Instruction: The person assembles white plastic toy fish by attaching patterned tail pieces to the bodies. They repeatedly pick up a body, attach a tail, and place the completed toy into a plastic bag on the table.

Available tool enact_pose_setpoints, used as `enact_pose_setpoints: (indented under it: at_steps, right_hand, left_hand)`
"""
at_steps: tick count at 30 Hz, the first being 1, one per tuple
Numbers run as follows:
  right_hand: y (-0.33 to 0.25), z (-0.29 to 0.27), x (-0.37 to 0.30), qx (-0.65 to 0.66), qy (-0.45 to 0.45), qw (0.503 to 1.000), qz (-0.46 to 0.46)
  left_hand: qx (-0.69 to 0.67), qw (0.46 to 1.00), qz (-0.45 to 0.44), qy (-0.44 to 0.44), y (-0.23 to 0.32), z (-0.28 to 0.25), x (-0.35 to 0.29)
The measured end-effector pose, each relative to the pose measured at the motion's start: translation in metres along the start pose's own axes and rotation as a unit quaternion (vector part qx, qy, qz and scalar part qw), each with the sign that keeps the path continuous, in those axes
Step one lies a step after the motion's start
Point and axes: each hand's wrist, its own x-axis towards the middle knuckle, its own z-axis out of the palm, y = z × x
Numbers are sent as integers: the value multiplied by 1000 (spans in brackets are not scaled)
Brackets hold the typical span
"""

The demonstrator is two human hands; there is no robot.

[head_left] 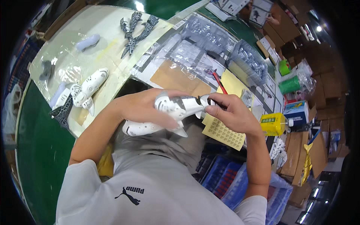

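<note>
A white toy fish (191,107) with black markings and a jointed body is held above my lap. My left hand (139,105), slightly blurred, curls over its thicker part. The toy's rounded white lower piece (144,128) shows beneath that hand. At the toy's narrow end, my right hand (237,115) pinches it between thumb and fingers, next to a small dark part. On the table to the left lies another white toy fish (90,86), with a black patterned tail piece (63,111) beside it. Several dark patterned tail pieces (137,33) are piled farther back.
A yellow label sheet (225,134) hangs below my right hand, near a red pen (220,82). Clear plastic trays (247,63) stand beyond. To the right are a yellow bottle (272,124) and a green roll (289,85). Another person's hand (273,19) shows at far right.
</note>
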Motion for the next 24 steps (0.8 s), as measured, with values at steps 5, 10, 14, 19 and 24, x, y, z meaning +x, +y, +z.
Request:
enact_pose_setpoints:
  at_steps: [5,10,14,19,24]
  right_hand:
    - [19,20,-10,-85,17,996,-34]
    - [43,7,-27,291,-56,954,-53]
    - [41,30,-20,596,50,790,-134]
    - [37,89,16,545,178,815,-76]
    - [32,43,44,483,212,848,-58]
  left_hand:
    - [186,982,-22,-31,8,4,5]
    - [-144,987,-7,-73,-5,2,2]
    - [-347,927,81,115,-13,11,18]
    - [-447,854,179,197,-11,39,79]
    - [-1,907,213,364,-33,14,76]
